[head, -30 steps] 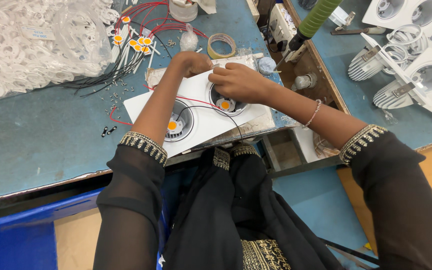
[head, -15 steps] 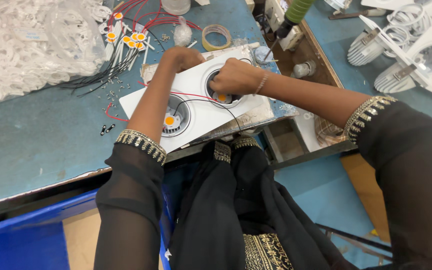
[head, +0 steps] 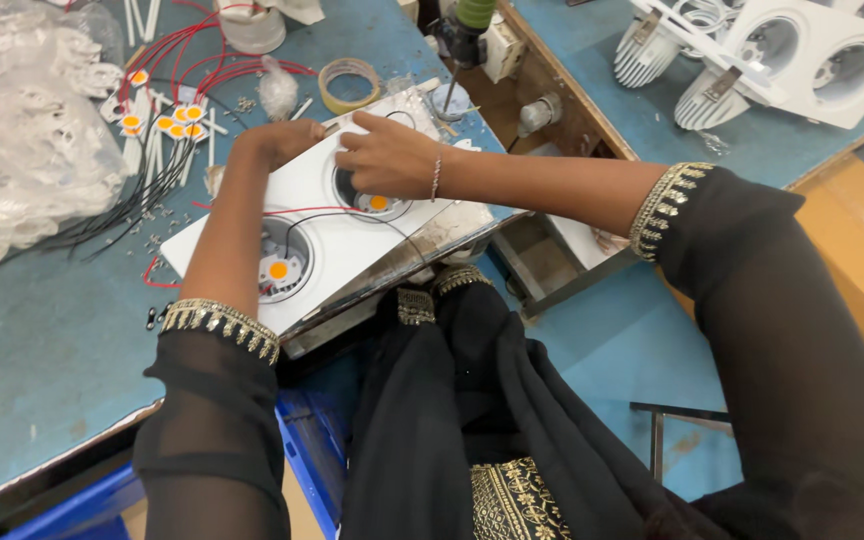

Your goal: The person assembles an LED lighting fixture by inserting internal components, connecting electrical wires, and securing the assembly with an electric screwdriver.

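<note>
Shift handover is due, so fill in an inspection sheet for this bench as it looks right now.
Surface: blue workbench, scuffed, crowded at the far side.
Job's things: white twin-hole lamp frame lying flat, an orange disc in each hole.
Clutter: tape roll, clear plastic bags, loose screws, spare orange discs.
Hands: left hand on the frame's far edge; right hand over the far hole.
Cables: red and black wires fanned behind the frame.
Surroundings: more white lamp frames on the right-hand table; blue crate below.
</note>
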